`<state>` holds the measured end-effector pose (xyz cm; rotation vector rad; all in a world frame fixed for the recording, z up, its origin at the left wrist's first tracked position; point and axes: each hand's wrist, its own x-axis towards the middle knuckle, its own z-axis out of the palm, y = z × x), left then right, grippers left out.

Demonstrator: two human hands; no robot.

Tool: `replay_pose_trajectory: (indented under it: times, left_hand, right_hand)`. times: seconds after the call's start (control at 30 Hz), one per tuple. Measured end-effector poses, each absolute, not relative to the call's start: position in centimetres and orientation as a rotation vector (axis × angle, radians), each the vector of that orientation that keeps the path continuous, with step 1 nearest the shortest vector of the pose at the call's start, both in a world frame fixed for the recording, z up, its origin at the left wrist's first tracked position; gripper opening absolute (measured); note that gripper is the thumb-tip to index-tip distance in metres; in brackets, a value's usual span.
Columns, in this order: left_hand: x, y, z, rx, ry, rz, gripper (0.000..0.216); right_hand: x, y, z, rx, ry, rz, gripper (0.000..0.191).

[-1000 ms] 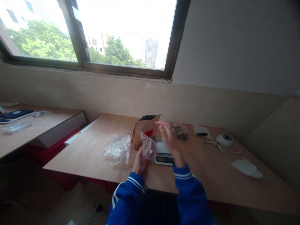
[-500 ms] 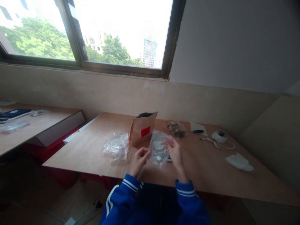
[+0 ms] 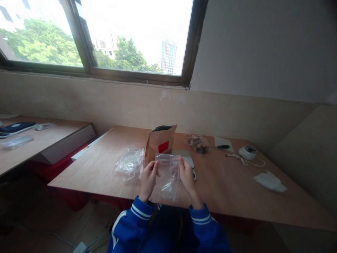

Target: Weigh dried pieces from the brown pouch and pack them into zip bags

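A table (image 3: 223, 182) faces a window (image 3: 110, 38) at eleven o'clock. The left hand (image 3: 148, 179) pinches a bag (image 3: 166, 184) at ten o'clock, the right hand (image 3: 189, 175) at two; it spreads between them toward six.

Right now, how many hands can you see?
2. The left hand pinches one side of a clear plastic bag near its top; the right hand pinches the other side. No other hands show.
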<state>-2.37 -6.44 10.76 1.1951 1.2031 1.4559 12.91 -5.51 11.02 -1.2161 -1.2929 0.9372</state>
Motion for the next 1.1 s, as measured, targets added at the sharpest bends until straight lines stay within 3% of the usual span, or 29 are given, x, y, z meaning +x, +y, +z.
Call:
replay_pose_trajectory:
  times: [0.27,0.4,0.53,0.77,1.1]
  left_hand:
    - [-3.3,-7.0,11.4,1.302,1.262,1.404,0.042]
    - [-4.2,-7.5,10.6,1.197,1.165,1.162,0.054]
    - [-5.2,-8.4,9.7,1.227,1.050,0.874,0.049]
    - [-5.2,-9.0,9.9,1.239,1.032,1.081,0.042]
    - [-7.7,-9.7,9.4,1.281,1.155,1.051,0.046]
  right_hand:
    - [11.9,-5.9,10.4,-1.203,-1.099,0.918,0.059]
    - [12.0,-6.0,10.7,-1.233,-0.917,0.967,0.057]
    - [12.9,-5.8,11.1,-1.245,-0.873,1.030,0.061]
    - [13.1,-8.4,11.1,-1.096,-1.064,1.407,0.057]
    - [13.1,-8.5,11.0,-1.031,-1.207,1.513,0.056]
